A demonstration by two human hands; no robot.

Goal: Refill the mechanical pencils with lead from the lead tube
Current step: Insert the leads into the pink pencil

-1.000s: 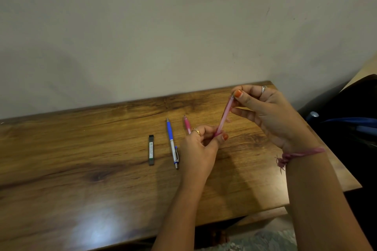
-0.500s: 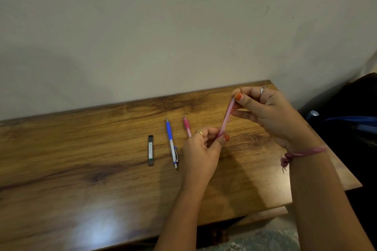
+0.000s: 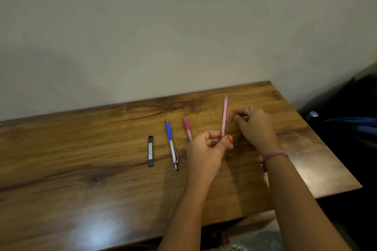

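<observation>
Left hand [image 3: 206,150] grips the pale pink pencil [image 3: 224,117] at its lower end, thumb and curled fingers pinched round the barrel; the pencil stands nearly upright, leaning slightly right, its top end free above the surface [image 3: 81,169].

Right hand [image 3: 255,126] sits just right of that pencil, apart from the barrel. Its fingertips are drawn together in a pinch; whether a small cap or eraser lies between them cannot be told, since the area is blurred.

Lead tube [image 3: 150,151]: dark, with a green-and-white label, lying flat on the surface, left of the pencils, untouched.

Blue-and-silver pencil [image 3: 171,144] lies flat just right of the tube, lengthwise away from the person. A darker pink pencil [image 3: 187,127] lies beside it, its near end hidden behind the left hand.

Pink band [image 3: 273,155] on the right wrist; a ring on each hand. Dark bag [image 3: 350,120] beyond the right edge of the surface.
</observation>
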